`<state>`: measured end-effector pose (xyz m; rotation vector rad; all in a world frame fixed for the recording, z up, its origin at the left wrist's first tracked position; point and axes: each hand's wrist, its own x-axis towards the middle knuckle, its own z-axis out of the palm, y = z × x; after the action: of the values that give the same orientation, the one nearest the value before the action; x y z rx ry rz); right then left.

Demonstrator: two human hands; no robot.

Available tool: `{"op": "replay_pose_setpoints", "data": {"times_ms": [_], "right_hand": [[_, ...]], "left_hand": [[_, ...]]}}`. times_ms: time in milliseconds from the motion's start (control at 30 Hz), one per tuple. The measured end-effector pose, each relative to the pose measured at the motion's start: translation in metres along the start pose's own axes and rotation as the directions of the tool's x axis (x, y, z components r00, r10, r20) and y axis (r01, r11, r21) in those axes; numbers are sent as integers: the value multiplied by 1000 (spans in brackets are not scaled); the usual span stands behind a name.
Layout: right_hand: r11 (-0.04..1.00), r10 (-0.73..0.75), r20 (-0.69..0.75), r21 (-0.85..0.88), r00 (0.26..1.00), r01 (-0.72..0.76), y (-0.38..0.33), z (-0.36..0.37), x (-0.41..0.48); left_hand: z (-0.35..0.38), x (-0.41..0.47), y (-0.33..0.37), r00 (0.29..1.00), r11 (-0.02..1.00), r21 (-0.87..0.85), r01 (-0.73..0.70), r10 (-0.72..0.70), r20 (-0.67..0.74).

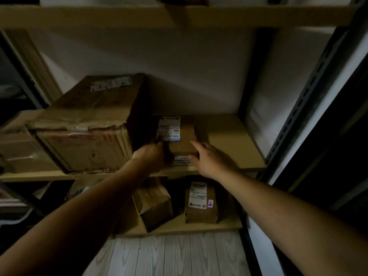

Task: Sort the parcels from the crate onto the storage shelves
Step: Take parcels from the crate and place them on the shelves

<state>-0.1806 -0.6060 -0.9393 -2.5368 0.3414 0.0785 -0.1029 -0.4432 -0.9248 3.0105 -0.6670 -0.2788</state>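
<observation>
Small labelled parcel (182,140) is held on the middle shelf (229,140) beside a large box (89,124), gripped at its left edge by the left hand (151,156), touched on its right side by the straight fingers (196,145) of the released right hand (209,159), two other parcels (153,204) (201,202) kept on the lower shelf (199,228).

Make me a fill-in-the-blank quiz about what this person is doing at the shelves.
1. The left hand and the right hand both touch a small parcel bearing a white ____ on top.
2. That parcel sits on the middle shelf, to the ____ of the large box.
3. The hand whose fingers are straight is the ____ one.
Missing words: label; right; right.
</observation>
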Motion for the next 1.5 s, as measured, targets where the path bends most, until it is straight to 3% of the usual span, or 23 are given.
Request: {"op": "replay_pose_setpoints", "data": {"times_ms": [200, 300, 367, 433, 500, 567, 700, 967, 1233, 1500], "right_hand": [[999, -38, -130, 27, 991, 42, 25, 4, 6], [998, -8, -166, 68, 986, 20, 36, -1, 3], [988, 38, -190, 157, 981, -8, 42, -7, -4], [961, 121, -226, 269, 967, -57, 47, -14, -10], [943, 176, -257, 321, 950, -88, 46, -18, -10], [923, 210, -270, 373, 940, -99, 44, -20, -8], [844, 268, -229, 524, 936, -113, 42, -15, -5], [772, 218, -222, 635, 950, -28, 47, -4, -30], [744, 187, -334, 663, 924, 89, 52, 22, -56], [727, 180, -376, 674, 909, 134, 52, 25, -59]], "left_hand": [[15, 10, 19, 995, 997, -58, 43, -48, -87], [9, 4, 36, 994, 998, -54, -36, 30, -110], [7, 2, 42, 989, 968, -246, -53, 16, -148], [7, 4, 42, 985, 821, -570, 31, -121, -121], [9, 3, 41, 978, 664, -739, 118, -206, -28], [13, 1, 39, 976, 633, -757, 160, -214, 27], [22, -1, 37, 976, 550, -828, 114, -219, -11], [42, -24, 29, 979, 359, -924, -132, -96, -178], [61, -48, 21, 941, 345, -882, -320, 13, -337], [63, -52, 23, 934, 357, -872, -336, 10, -356]]}}
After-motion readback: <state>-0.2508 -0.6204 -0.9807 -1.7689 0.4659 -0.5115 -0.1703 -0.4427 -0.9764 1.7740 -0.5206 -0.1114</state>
